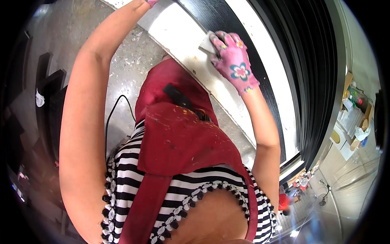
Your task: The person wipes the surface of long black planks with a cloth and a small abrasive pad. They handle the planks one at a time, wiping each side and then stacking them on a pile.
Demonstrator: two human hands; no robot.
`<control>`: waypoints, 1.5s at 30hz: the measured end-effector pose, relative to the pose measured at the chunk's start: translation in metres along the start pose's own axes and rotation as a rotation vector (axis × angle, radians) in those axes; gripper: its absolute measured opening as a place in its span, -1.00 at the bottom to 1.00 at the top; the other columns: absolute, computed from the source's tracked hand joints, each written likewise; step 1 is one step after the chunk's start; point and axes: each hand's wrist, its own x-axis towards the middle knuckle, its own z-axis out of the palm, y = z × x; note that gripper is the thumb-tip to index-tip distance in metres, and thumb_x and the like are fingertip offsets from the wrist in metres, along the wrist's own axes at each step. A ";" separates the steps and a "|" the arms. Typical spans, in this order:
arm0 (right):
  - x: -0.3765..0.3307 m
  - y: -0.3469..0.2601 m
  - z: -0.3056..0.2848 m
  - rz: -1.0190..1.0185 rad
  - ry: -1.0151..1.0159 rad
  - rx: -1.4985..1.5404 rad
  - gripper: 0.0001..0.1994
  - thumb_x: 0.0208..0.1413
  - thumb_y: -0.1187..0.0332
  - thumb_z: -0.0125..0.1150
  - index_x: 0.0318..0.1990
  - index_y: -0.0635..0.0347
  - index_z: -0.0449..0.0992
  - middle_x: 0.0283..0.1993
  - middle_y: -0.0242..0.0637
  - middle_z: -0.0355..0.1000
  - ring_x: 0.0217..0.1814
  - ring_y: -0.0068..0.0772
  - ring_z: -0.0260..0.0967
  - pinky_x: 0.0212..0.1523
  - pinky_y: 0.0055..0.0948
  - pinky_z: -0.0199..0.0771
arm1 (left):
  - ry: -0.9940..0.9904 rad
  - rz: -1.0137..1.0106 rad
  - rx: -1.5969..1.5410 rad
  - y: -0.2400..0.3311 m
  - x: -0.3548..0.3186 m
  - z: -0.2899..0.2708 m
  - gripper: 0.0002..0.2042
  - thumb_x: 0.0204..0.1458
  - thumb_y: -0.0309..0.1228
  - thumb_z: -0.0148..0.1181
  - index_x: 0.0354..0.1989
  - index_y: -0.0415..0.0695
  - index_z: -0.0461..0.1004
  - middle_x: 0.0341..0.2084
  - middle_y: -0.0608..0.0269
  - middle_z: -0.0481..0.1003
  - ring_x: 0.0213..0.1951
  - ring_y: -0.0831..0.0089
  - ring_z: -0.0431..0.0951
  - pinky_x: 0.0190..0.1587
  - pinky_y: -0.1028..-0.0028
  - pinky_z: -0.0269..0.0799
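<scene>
My right hand [233, 61], in a pink flowered glove, has its fingers curled round a small whitish pad or folded cloth [206, 43]. It rests at the inner edge of a long black board [266, 87], which lies on a white work surface [180, 44]. Whether the pad presses on the board or on the white surface beside it, I cannot tell. My left arm reaches to the top edge of the picture. Only the cuff end of its pink glove, on my left hand [151, 3], shows there; its fingers are out of the picture.
Many long black strips [310, 81] stand stacked beyond the board on the right. A black cable [109, 118] loops over the concrete floor [128, 61] at my left. Dark pieces [50, 77] stand farther left. Boxes and papers [353, 116] lie at far right.
</scene>
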 end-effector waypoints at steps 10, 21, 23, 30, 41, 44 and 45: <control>-0.072 0.014 -0.022 0.117 -0.136 0.036 -0.49 -0.14 0.40 0.26 0.08 0.17 0.46 0.10 -0.17 0.38 0.11 -0.08 0.31 0.18 -0.15 0.35 | -0.011 0.012 0.074 0.003 -0.004 -0.005 -0.56 -0.06 -0.40 0.14 0.09 -0.05 0.48 0.20 -0.08 0.33 0.27 0.04 0.26 0.33 0.30 0.14; -0.042 0.009 -0.012 0.059 -0.032 0.025 -0.49 -0.16 0.41 0.33 0.07 0.11 0.46 0.10 -0.22 0.39 0.12 -0.06 0.31 0.14 -0.17 0.40 | -0.007 0.049 -0.069 -0.010 0.002 0.002 -0.53 -0.11 -0.45 0.12 0.07 -0.15 0.49 0.20 -0.13 0.31 0.24 0.04 0.31 0.31 0.32 0.18; -0.054 0.012 -0.016 0.092 -0.084 0.010 -0.49 -0.14 0.40 0.31 0.08 0.08 0.47 0.12 -0.24 0.38 0.14 -0.09 0.30 0.15 -0.17 0.40 | 0.002 0.031 -0.076 -0.012 0.002 0.004 -0.53 -0.13 -0.47 0.12 0.07 -0.17 0.49 0.20 -0.14 0.31 0.24 0.07 0.31 0.31 0.34 0.19; -0.073 0.011 -0.016 0.122 -0.085 0.003 -0.46 -0.18 0.38 0.30 0.08 0.19 0.45 0.12 -0.18 0.37 0.17 -0.06 0.28 0.20 -0.15 0.34 | -0.002 0.077 -0.156 -0.018 0.001 0.005 -0.52 -0.14 -0.56 0.11 0.08 -0.25 0.47 0.21 -0.09 0.29 0.22 0.15 0.33 0.30 0.37 0.20; -0.094 0.016 -0.028 0.252 -0.151 0.016 -0.49 -0.12 0.34 0.30 0.10 0.11 0.48 0.14 -0.15 0.35 0.17 -0.06 0.28 0.19 -0.14 0.35 | -0.002 0.065 -0.099 -0.014 -0.002 -0.002 -0.51 -0.14 -0.52 0.12 0.09 -0.24 0.46 0.20 -0.14 0.29 0.22 0.11 0.32 0.31 0.34 0.18; -0.087 0.017 -0.024 0.287 0.023 -0.005 -0.53 -0.08 0.30 0.27 0.09 -0.04 0.51 0.15 -0.14 0.34 0.15 -0.04 0.27 0.18 -0.13 0.34 | 0.000 0.051 -0.100 -0.011 -0.004 -0.001 -0.51 -0.14 -0.53 0.11 0.09 -0.25 0.46 0.20 -0.15 0.29 0.23 0.10 0.32 0.31 0.33 0.18; -0.079 0.015 -0.018 0.277 0.066 -0.043 -0.54 -0.07 0.30 0.25 0.09 -0.06 0.52 0.14 -0.13 0.34 0.14 -0.02 0.26 0.17 -0.12 0.33 | -0.001 0.060 -0.071 -0.009 -0.003 -0.001 -0.51 -0.14 -0.53 0.11 0.09 -0.25 0.46 0.20 -0.15 0.29 0.23 0.09 0.32 0.31 0.33 0.18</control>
